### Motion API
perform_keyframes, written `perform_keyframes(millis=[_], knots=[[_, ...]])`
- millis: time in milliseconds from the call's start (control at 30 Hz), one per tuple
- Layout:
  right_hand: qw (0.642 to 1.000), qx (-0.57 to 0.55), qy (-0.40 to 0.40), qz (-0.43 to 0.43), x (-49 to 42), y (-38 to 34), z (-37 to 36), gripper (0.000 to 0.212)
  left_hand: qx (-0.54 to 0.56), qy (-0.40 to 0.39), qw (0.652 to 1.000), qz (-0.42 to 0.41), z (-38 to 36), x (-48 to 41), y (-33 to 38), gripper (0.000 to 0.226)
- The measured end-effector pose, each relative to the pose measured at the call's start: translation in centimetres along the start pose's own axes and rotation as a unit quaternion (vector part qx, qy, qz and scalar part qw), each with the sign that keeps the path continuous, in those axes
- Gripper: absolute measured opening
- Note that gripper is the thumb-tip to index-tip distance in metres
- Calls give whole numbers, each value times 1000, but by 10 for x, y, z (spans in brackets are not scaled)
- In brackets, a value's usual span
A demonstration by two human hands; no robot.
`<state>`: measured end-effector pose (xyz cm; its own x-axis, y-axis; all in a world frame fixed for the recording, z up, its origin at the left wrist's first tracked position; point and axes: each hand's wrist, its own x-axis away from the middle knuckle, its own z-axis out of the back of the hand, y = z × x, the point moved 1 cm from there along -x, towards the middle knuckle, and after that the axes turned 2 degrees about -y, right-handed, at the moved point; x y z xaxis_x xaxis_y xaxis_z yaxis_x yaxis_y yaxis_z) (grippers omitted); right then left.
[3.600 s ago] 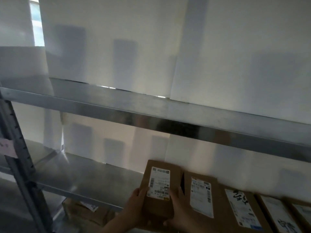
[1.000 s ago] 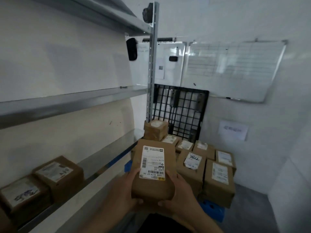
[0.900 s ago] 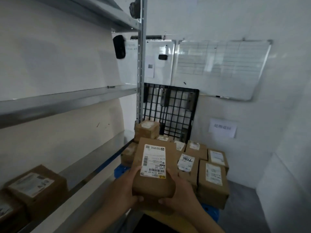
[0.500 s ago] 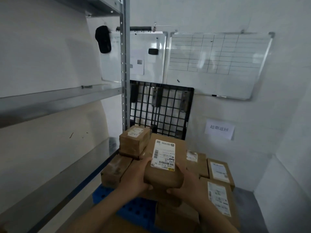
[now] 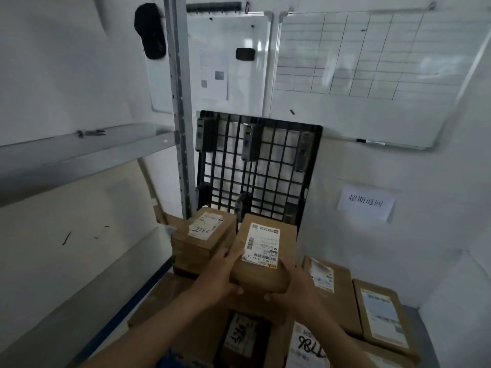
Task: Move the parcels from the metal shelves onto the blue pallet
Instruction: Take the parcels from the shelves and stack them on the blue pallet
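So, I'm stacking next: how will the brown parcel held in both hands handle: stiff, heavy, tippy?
Probably stiff: the parcel shows flat faces and straight edges under the left hand and right hand. Likely fairly light, since it is held out by its near end alone. Its flat, boxy shape should sit steadily, not roll.

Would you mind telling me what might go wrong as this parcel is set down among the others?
1. The left hand and right hand both curl under the near end of the held parcel, so fingers might get pinched against the parcels below.
2. Those parcels look uneven in height, so it may rest tilted and slide.
3. The tall box on its left sits very close; a bump might shift it.
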<state>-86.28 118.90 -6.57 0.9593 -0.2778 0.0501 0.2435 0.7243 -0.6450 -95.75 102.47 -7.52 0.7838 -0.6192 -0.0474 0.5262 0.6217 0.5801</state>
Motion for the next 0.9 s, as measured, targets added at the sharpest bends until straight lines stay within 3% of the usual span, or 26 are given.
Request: perform_keyframes(millis=[300,633,900], knots=[[998,12,22,-51,-69,-3,-15,89,-108,-9,994,-20,5,-72,-48,89],[998,7,7,-67,-102,-6,-32,88,-78,-46,996,-27,3,-99,-75,91],[998,3,15,-56,-103,1,-46,86,-119,-39,991,-47,0,-95,-78,84]])
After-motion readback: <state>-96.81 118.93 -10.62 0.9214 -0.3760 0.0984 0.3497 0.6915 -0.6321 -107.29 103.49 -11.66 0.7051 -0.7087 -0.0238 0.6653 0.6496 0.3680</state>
